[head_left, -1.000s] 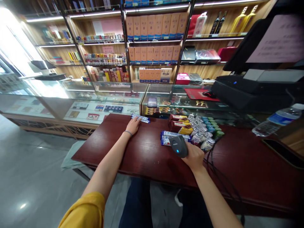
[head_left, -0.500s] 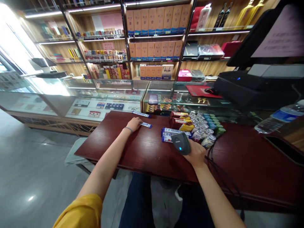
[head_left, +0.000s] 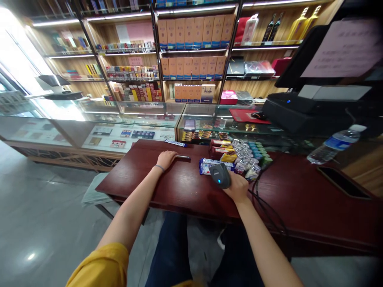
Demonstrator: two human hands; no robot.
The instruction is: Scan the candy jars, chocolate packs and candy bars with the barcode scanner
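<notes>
My left hand [head_left: 166, 159] rests on the dark red table [head_left: 185, 187], fingers closed on a thin blue candy pack [head_left: 182, 157] turned edge-on. Another blue pack [head_left: 176, 143] lies at the table's far edge. My right hand [head_left: 237, 188] grips a grey barcode scanner [head_left: 220, 175] with a blue light, pointed toward blue-and-white snack packs [head_left: 206, 166]. The scanner's black cable [head_left: 263, 203] trails right across the table.
Red and yellow snack boxes [head_left: 221, 149] and several small jars [head_left: 249, 157] crowd the table's far middle. A register and monitor [head_left: 314, 107], a water bottle [head_left: 333, 145] and a dark phone [head_left: 342, 182] are on the right. Glass display cases [head_left: 119, 127] and shelves stand behind.
My left hand took one thin blue pack from the far edge, drew it nearer and turned it on edge. The other pack stayed. The scanner hand barely moved.
</notes>
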